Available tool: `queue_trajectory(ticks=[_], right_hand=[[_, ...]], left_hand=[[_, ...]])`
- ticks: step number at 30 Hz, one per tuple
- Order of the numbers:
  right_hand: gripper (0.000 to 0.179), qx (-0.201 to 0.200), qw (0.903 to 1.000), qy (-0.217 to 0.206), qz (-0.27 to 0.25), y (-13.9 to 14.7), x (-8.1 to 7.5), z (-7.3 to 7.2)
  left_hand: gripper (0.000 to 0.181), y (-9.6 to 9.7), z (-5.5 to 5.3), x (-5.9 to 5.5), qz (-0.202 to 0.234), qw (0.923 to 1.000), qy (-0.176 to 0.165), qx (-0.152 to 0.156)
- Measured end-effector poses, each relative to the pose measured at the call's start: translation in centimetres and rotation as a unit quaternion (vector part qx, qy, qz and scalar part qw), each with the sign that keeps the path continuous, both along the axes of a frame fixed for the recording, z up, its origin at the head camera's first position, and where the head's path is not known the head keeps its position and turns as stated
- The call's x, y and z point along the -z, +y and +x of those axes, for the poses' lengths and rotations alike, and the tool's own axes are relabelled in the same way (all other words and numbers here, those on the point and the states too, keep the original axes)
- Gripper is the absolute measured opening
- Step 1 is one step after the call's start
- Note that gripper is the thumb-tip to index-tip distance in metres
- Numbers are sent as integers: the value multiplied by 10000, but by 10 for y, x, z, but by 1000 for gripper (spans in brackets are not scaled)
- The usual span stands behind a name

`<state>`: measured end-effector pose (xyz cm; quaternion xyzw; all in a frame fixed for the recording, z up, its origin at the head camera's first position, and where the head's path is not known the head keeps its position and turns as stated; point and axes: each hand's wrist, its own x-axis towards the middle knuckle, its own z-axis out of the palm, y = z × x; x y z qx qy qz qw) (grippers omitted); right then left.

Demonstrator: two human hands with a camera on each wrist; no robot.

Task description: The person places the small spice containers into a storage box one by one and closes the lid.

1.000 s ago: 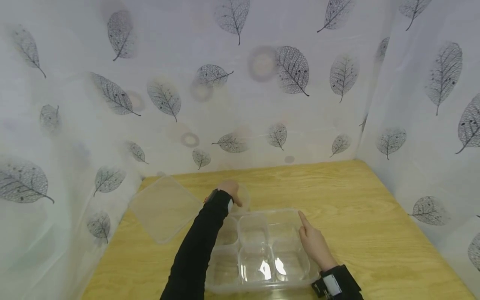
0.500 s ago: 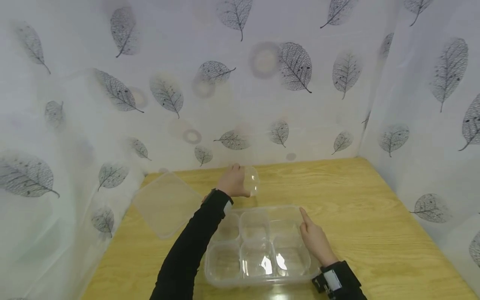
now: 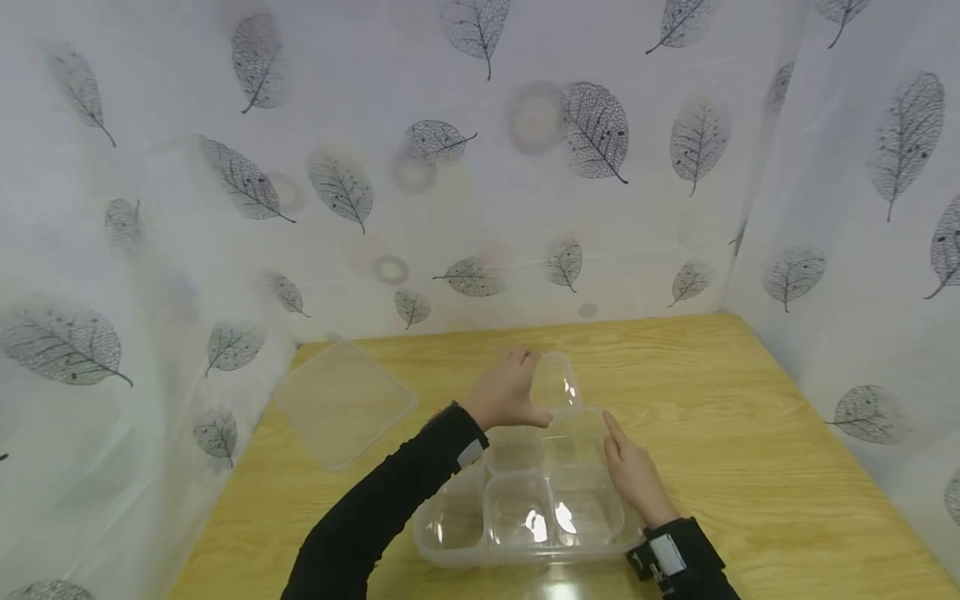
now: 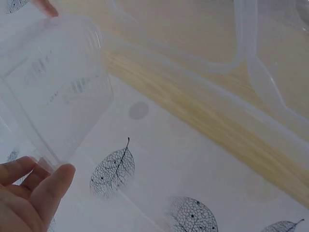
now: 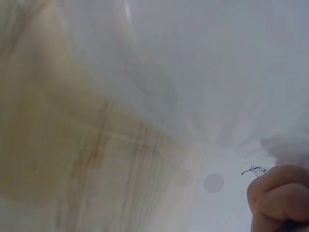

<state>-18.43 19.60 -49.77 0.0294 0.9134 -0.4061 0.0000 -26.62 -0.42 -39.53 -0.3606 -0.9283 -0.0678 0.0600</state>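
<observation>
Your left hand (image 3: 506,393) holds a clear plastic bin (image 3: 555,379) by its edges, thumb on the near side and fingers on the far side. That bin is tilted over the far edge of the large clear plastic box (image 3: 525,557), right of the box's middle; you cannot tell whether the two touch. Your right hand (image 3: 633,479) is at the box's right side, index finger straight and its tip at the far right corner; whether the thumb and other fingers pinch the wall cannot be told. Inside the box sit other clear bins (image 3: 520,512), partly covered by your black left sleeve (image 3: 360,508). Left of the box, a flat translucent lid (image 3: 345,404) lies on the wood-grain table (image 3: 675,375). Beyond the box hangs a leaf-print sheet (image 3: 540,200).
</observation>
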Motion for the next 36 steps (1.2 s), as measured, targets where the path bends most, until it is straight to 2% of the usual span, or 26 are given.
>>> queue_trajectory(ticks=[4,11,14,18,24,30,36], right_hand=[[46,-32,10000,40,0,1,1,0],[45,-57,9997,223,119,4,1,1],[45,-78,9994,305,108,4,1,1],[46,-69,9998,175,42,4,0,1],[46,-97,9998,164,1,5,0,0],[47,-119,9998,3,-143,4,-1,1],[47,-139,9998,66,-138,3,0,1]], left_hand=[[91,7,11,5,-322,9989,-236,251],[90,19,24,12,-484,9967,-72,652],[90,21,28,17,-572,9963,-242,601],[90,24,30,22,-707,9954,-452,454],[89,27,31,28,-790,9940,-598,471],[89,28,31,35,-974,9920,-607,525],[88,30,32,39,-1142,9906,-540,523]])
